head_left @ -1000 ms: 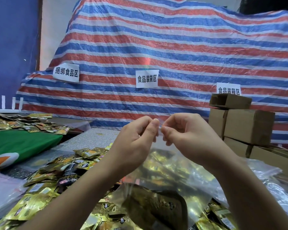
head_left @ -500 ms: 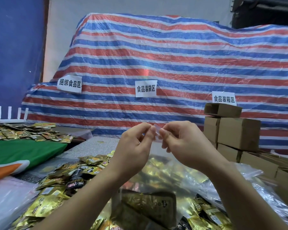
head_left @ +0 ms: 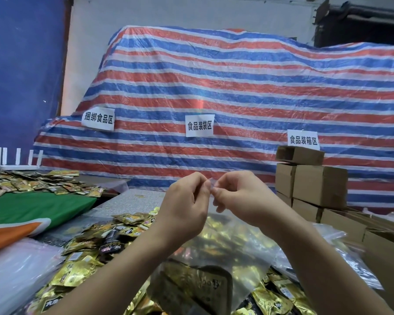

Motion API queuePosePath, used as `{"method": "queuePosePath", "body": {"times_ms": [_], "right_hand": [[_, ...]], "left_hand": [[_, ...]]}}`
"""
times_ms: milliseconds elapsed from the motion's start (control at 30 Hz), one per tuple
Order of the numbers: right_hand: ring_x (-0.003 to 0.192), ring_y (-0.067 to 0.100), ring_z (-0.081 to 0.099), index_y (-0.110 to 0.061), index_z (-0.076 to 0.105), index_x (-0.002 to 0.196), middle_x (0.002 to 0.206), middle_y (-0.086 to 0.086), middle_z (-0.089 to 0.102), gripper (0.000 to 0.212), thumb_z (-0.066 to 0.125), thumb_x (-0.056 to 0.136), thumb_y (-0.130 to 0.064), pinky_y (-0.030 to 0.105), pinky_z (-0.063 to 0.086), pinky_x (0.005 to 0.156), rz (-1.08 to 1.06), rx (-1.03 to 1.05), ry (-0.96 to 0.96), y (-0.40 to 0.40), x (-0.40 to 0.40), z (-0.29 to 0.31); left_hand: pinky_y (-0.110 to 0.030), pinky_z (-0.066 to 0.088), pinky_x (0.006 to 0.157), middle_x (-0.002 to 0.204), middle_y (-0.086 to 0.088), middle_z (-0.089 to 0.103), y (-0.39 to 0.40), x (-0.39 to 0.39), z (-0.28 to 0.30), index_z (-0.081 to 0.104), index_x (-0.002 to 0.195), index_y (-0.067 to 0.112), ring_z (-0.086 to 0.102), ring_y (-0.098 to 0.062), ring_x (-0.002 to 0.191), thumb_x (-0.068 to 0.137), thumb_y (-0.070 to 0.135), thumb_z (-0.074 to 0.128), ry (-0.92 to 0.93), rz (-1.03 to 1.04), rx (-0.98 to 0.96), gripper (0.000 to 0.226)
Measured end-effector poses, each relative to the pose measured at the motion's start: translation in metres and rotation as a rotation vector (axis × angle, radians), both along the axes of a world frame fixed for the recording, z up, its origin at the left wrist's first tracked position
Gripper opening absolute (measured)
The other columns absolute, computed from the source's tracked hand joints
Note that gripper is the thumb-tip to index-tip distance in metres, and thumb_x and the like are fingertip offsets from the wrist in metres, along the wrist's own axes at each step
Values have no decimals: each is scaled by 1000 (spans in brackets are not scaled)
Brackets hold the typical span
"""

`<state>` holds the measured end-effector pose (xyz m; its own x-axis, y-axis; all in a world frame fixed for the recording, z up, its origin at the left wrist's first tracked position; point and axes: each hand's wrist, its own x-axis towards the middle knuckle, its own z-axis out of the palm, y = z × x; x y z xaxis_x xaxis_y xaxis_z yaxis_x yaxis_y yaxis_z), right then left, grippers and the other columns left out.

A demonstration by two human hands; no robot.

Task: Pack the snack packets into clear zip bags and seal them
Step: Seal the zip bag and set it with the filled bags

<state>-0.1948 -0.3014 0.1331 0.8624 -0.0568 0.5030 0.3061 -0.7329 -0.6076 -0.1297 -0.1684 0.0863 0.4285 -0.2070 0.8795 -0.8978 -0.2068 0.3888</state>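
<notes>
Nearest, at 6 o'clock, a clear zip bag [head_left: 214, 258] hangs long axis upright, mouth up, with a dark gold snack packet [head_left: 191, 289] lying in its bottom; the packet's print is blurred through the plastic. Up at the centre, the left hand [head_left: 184, 205] and right hand [head_left: 241, 198] meet fingertip to fingertip, each pinching the bag's top edge, the other fingers curled in. Whether the zip strip is closed cannot be told; the fingers hide it. Below and toward 7 o'clock, loose snack packets [head_left: 82, 264] heap on the table [head_left: 134, 196], and both forearms cover part of the heap. At 8 o'clock lies a green cloth [head_left: 32, 210]. At 3 o'clock stand stacked cardboard boxes [head_left: 316, 185]. Farthest, at 12 o'clock, a striped tarp [head_left: 214, 87] carries three paper signs [head_left: 199, 125].
</notes>
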Motion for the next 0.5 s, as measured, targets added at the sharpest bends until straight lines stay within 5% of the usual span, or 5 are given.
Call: {"method": "queuePosePath", "body": {"times_ms": [233,500], "right_hand": [[68,4,70,-18,68,86,74,-3,73,15,63,97,-27,25,56,64,-57,-9,-70,10,-1,-1],[79,20,68,-20,67,86,81,1,71,17,61,98,-31,41,59,71,-79,-93,-54,17,-5,-5]], "left_hand": [[-15,32,51,59,10,49,5,-4,4,60,81,9,44,-3,53,102,18,49,23,-38,-15,26],[-20,31,47,56,8,50,14,-6,-4,65,81,12,40,-6,48,99,16,55,72,-75,-54,21]]}}
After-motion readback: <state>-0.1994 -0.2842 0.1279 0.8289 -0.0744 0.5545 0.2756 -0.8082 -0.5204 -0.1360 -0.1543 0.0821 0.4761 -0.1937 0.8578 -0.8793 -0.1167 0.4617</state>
